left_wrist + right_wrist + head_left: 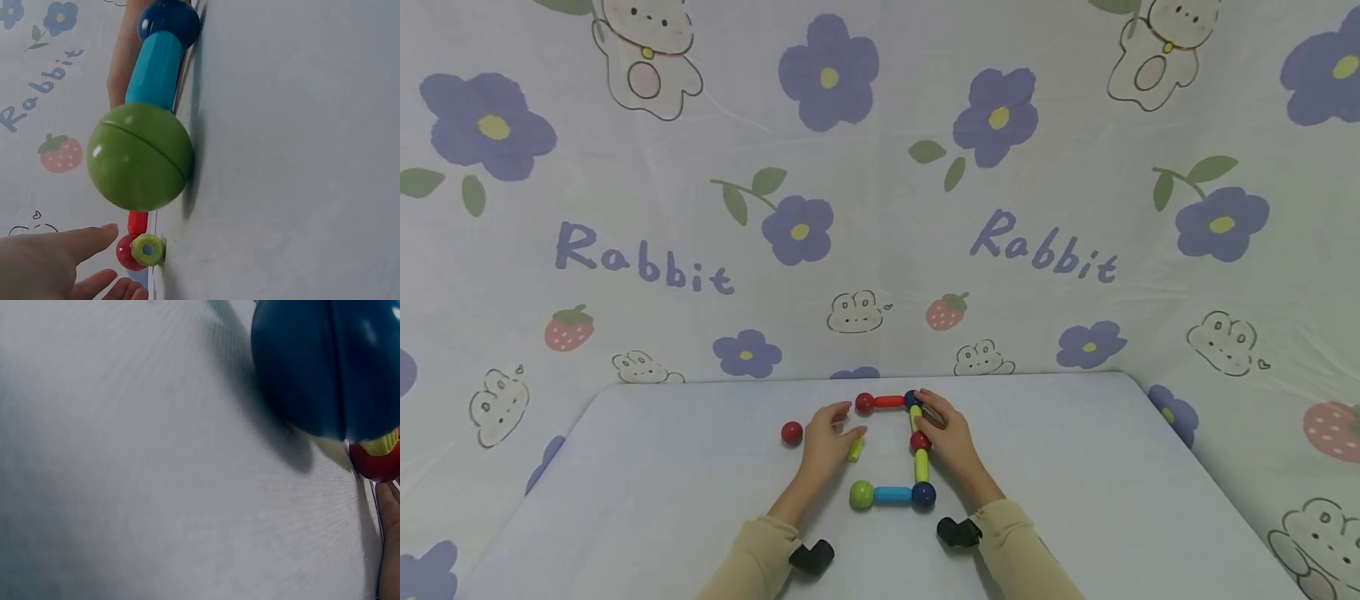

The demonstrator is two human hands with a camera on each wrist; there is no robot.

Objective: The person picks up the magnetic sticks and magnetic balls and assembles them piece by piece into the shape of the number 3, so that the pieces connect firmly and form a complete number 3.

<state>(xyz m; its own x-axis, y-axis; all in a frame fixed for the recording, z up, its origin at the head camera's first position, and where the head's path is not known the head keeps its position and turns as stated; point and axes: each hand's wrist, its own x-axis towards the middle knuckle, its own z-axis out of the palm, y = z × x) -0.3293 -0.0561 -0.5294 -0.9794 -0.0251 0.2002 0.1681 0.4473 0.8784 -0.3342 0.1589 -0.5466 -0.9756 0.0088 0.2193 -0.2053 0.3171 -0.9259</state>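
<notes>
Magnetic balls and rods form a three-sided figure on the white table. Along its far side, a red rod [889,402] links a red ball [865,403] to a dark blue ball [912,398]. My right hand [953,440] holds that dark blue ball at the corner, thumb over the yellow-green rod beside it. Below the thumb is a second red ball [920,442]. My left hand [826,440] is spread, thumb and forefinger apart. A loose yellow-green rod [855,450] lies by its thumb; in the left wrist view, this rod's end [149,250] overlaps the red ball.
A lone red ball [792,432] lies left of my left hand. Nearest me, a blue rod [892,496] joins a green ball [862,494] to another dark blue ball [923,496]. A rabbit-print cloth [880,208] hangs behind the table [662,483].
</notes>
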